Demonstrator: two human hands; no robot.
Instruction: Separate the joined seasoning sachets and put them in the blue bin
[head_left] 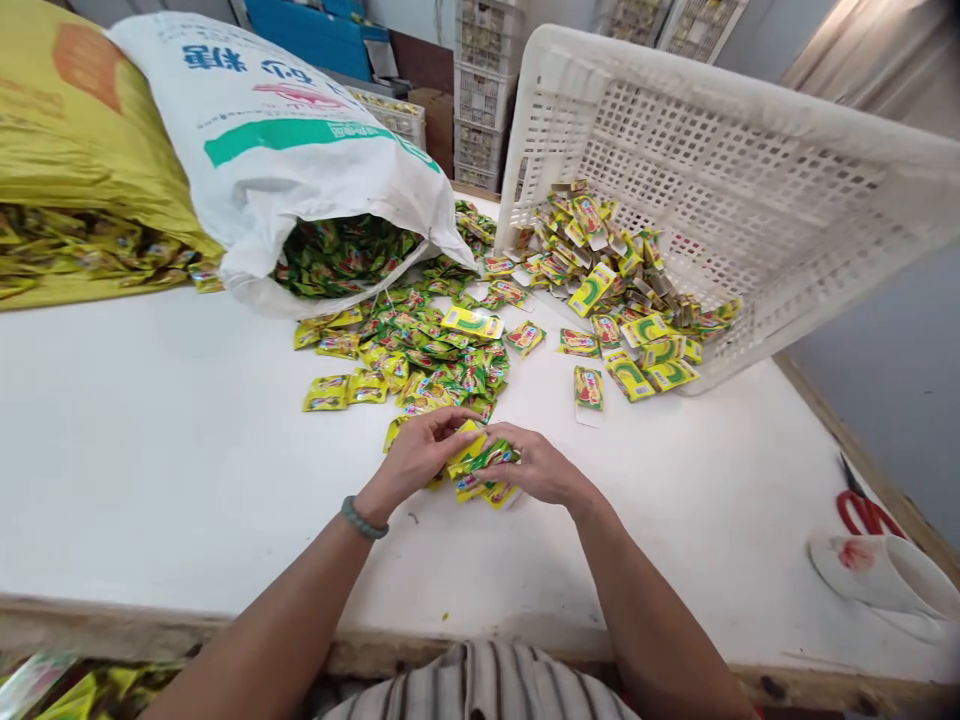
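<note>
My left hand (414, 458) and my right hand (541, 465) are close together over the white table. The fingers of my left hand are closed on a small yellow-green box (466, 446). Beside it, my right hand pinches a shiny green candy packet (496, 456); whether part of the packet is inside the box cannot be seen. More yellow packets (471, 490) lie just beneath my hands. Right behind them spreads a heap of green and yellow packets (427, 350), with a flattened yellow box (472, 321) on top.
A white sack (300, 110) spills green packets at the back left, beside a yellow bag (82, 110). A tilted white crate (720, 150) holds small boxes (592, 235), some spilling onto the table (187, 450). Red-handled scissors (866, 510) and a cup (877, 575) are at right.
</note>
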